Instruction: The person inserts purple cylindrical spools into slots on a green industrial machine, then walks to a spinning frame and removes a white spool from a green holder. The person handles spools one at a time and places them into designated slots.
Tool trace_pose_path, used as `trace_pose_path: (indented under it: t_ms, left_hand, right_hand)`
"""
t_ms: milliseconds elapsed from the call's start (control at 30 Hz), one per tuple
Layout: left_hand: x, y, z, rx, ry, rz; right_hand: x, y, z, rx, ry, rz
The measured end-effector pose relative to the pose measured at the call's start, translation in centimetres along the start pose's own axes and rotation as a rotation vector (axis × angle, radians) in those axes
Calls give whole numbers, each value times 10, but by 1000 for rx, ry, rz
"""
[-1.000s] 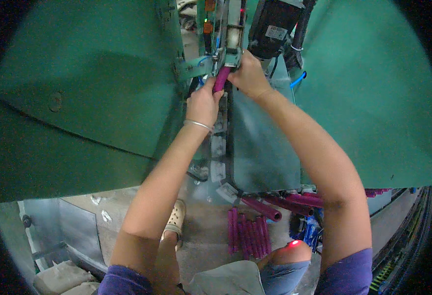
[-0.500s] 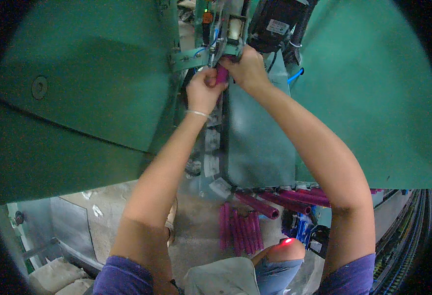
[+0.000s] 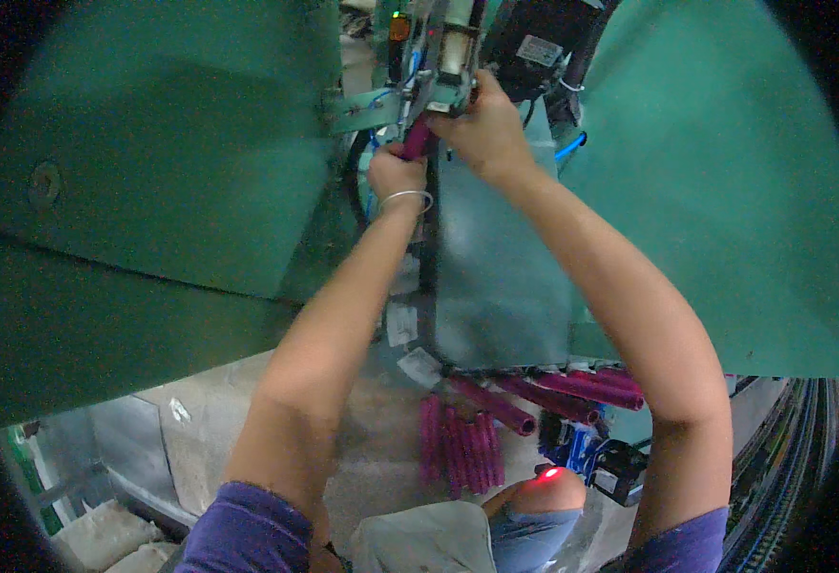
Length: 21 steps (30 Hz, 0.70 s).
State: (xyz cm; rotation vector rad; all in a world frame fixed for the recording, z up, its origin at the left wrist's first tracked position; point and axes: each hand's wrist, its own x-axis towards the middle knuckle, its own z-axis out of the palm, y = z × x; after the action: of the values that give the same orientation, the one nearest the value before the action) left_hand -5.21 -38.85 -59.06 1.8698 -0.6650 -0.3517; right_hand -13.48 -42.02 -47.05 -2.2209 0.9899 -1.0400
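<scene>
My left hand [image 3: 398, 173] is closed round the lower part of a magenta tube [image 3: 419, 137], which leans with its upper end toward the machine head. That upper end meets the underside of a metal bracket [image 3: 447, 98], where the exact contact is hidden. My right hand [image 3: 492, 137] is bent round the bracket's right side, its thumb close by the tube's top. Its other fingers are partly hidden behind the bracket, so what they grip cannot be made out. Just above sits a pale roller or bobbin [image 3: 456, 50] in the machine head.
Large green machine panels [image 3: 181, 191] flank both sides. A grey-green cover [image 3: 505, 258] stands below my right hand, and a black motor housing [image 3: 539, 48] is at upper right. Several magenta tubes [image 3: 462, 449] lie low in the middle; others [image 3: 496, 405] jut out beneath the cover.
My left hand has moved slightly down and now wraps the tube, which tilts more than before. The right hand's index finger reaches higher beside the bracket. The whole view has shifted a little.
</scene>
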Motion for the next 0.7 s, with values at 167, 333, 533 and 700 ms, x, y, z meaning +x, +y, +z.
trace_pose_path:
  t_ms: [167, 333, 533, 700]
  left_hand:
    - [6, -4, 8, -108, 11, -99]
    - [13, -10, 8, 131, -1, -150]
    - [20, 1, 20, 90, 113, -17]
    - [15, -6, 11, -158, -1, 3]
  right_hand:
    - [0, 3, 13, -38, 85, 83]
    - [-5, 7, 21, -19, 138, 94]
    - [-5, 11, 14, -15, 151, 61]
    - [-9, 10, 20, -41, 106, 149]
